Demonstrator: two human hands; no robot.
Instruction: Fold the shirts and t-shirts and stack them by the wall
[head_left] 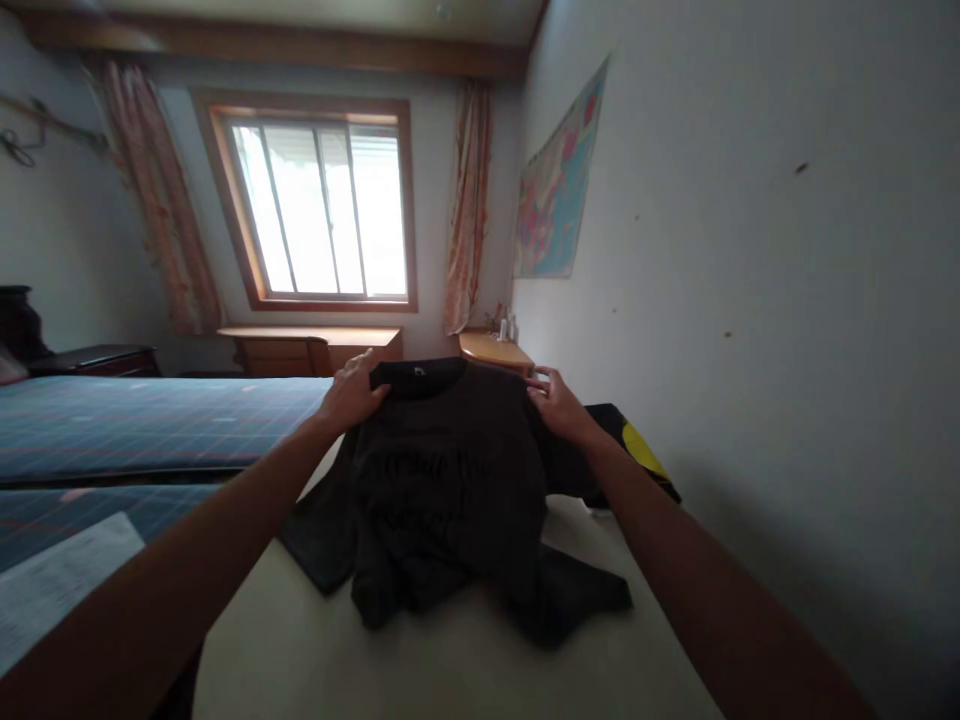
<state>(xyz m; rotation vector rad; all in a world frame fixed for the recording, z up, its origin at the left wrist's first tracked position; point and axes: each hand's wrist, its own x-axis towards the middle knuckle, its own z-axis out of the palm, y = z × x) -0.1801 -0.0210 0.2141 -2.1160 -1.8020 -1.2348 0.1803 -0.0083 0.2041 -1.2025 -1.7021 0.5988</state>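
Observation:
A dark long-sleeved shirt [450,470] with black lettering on its chest is held up by its shoulders, its lower part and sleeves resting on a pale table [360,660]. My left hand [356,388] pinches the shoulder left of the collar, thumb toward me. At the opposite shoulder, my right hand [556,402] grips the cloth between thumb and fingers. The neckline faces up and away from me, with a small label inside it. One sleeve spreads out at each side, and the hem is bunched.
Behind my right forearm lies a black and yellow item [641,445], partly hidden, by the white wall [787,420]. A bed with a blue checked cover [165,420] is at left, with a printed sheet [67,580] nearer me. Desks [322,335] stand beneath the window.

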